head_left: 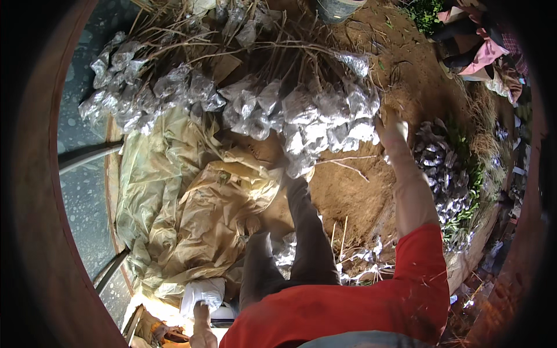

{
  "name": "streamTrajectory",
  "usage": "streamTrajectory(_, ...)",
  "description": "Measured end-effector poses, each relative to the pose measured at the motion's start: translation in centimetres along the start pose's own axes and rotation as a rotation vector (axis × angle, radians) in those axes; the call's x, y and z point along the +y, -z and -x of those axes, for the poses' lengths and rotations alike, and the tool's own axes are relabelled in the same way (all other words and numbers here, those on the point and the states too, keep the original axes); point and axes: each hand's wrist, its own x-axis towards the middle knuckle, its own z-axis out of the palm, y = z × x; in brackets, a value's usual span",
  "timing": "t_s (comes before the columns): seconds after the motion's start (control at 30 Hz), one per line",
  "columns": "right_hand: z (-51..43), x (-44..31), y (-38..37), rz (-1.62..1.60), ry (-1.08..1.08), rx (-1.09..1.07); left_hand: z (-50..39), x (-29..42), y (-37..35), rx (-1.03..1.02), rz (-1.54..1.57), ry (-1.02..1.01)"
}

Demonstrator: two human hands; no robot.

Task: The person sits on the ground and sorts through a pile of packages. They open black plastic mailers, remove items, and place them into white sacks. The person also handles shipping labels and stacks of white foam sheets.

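My right hand (390, 124) reaches out at the upper right, beside the right end of a row of plastic-wrapped root balls (322, 108) on bare woody stems. Something pale shows at its edge; whether its fingers hold anything is unclear. My left hand (201, 311) is low at the lower left, against a white plastic bag (208, 292); its fingers are blurred and its grip cannot be told. The wrapped plants lie side by side, their stems pointing away from me. Below them, a thin forked twig (348, 164) rests on the brown soil.
Crumpled plastic sheeting (213, 209) covers ground to the left, near a metal pole (91, 157). Small wrapped seedlings (444, 174) stand at the right. A bucket (337, 9) is at the top; another person's dark boots and pink cloth (485, 56) show at the upper right.
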Motion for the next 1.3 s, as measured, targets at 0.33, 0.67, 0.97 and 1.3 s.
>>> streamTrajectory(0.33, -29.4, -2.1, -13.2, 0.386, 0.254, -0.215, 10.2, 19.0, -2.3, -0.420, 0.618, 0.645)
streamTrajectory(0.67, -30.4, -5.3, -7.8, 0.458, 0.249, -0.343, 1.8, 20.0, 13.2, -0.407, 0.602, 0.790)
streamTrajectory(0.97, -17.6, 7.7, 2.3, -0.298, -0.107, -0.124, -27.0, 11.3, 37.4, 0.045, 0.046, 0.228)
streamTrajectory(1.3, 23.2, 8.2, -0.9, -0.451, -0.819, 0.464, -66.4, 10.1, 66.6, 0.809, -0.364, 0.075)
